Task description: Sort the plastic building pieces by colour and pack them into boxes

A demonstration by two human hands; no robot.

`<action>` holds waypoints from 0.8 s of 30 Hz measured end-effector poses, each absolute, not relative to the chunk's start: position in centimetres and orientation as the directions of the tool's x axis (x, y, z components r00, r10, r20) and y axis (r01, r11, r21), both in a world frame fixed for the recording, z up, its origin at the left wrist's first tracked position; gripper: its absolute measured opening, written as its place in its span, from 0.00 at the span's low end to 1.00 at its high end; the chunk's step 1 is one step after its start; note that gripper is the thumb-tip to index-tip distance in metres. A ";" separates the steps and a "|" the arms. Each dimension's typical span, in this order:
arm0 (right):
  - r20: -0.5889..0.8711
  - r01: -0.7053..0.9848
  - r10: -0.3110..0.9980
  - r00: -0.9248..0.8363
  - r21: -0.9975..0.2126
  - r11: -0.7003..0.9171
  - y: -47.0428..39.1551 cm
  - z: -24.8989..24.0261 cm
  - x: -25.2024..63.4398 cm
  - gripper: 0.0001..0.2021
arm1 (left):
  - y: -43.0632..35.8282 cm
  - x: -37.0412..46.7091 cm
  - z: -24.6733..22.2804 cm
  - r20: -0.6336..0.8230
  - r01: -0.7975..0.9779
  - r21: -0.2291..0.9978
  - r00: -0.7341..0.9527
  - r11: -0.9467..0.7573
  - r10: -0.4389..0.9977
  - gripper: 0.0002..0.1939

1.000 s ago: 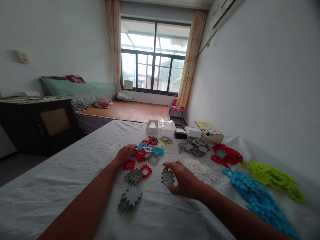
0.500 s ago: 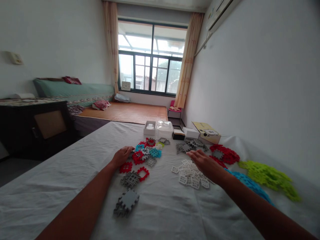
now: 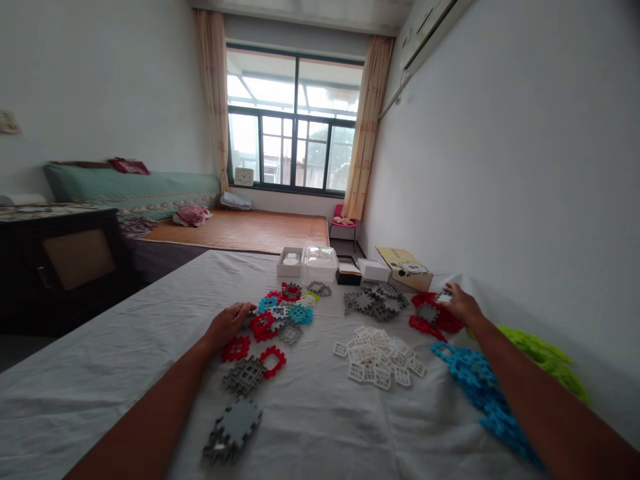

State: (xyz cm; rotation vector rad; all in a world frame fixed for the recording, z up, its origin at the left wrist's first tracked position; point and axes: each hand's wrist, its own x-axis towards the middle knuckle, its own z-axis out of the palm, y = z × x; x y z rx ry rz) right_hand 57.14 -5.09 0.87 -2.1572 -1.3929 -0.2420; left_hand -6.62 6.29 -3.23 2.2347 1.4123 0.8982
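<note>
At the left edge of a mixed group of red, blue and grey pieces, my left hand (image 3: 231,325) has its fingers together near a dark grey piece (image 3: 246,321), mostly covered. My right hand (image 3: 461,305) pinches a small light grey piece (image 3: 443,297) over the red pile (image 3: 421,325). A grey pile (image 3: 377,301) lies left of the red one, with white lattice pieces (image 3: 380,357) nearer me. Blue pieces (image 3: 473,373) and lime green pieces (image 3: 537,353) lie under and beside my right forearm.
White box (image 3: 289,263), clear plastic container (image 3: 320,263), black box (image 3: 349,271) and yellow box (image 3: 406,268) line the table's far edge. Grey stacks (image 3: 235,427) lie on the white cloth (image 3: 320,427) at the near left. A wall stands at the right.
My right hand has moved right, from the grey pile to above the red pile, and now a light grey piece shows in its fingers. The whole view has shifted slightly.
</note>
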 end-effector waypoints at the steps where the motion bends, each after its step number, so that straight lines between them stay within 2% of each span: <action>1: 0.439 0.892 0.791 0.426 -0.348 -0.288 -4.9 0.8 57.1 0.28 | 6.3 -6.6 -3.2 0.327 0.670 0.597 0.299 -0.441 0.896 0.27; 5: 0.460 0.904 0.807 0.371 -0.379 -0.199 -4.6 1.3 56.1 0.28 | 6.3 -6.7 -3.3 0.322 0.670 0.604 0.291 -0.432 0.901 0.27; 10: 0.368 0.832 0.912 0.184 -0.552 0.055 -4.5 1.8 53.5 0.29 | 6.4 -6.6 -3.3 0.319 0.691 0.574 0.305 -0.439 0.897 0.28; 13: 0.378 0.777 0.915 0.137 -0.614 0.137 -3.4 1.4 50.2 0.30 | 6.3 -6.5 -3.2 0.311 0.689 0.582 0.302 -0.432 0.901 0.28; 16: 0.437 0.816 0.892 0.116 -0.553 0.166 -1.1 0.7 46.4 0.30 | 6.1 -6.5 -2.9 0.307 0.676 0.602 0.296 -0.425 0.905 0.29; 19: 0.451 0.883 0.881 0.141 -0.461 0.094 1.0 0.7 44.3 0.27 | 5.7 -6.5 -2.6 0.297 0.662 0.630 0.277 -0.406 0.914 0.30; 24: 0.386 0.923 0.905 0.180 -0.385 -0.019 0.3 2.2 47.7 0.15 | 5.8 -6.5 -2.7 0.297 0.641 0.653 0.272 -0.403 0.915 0.30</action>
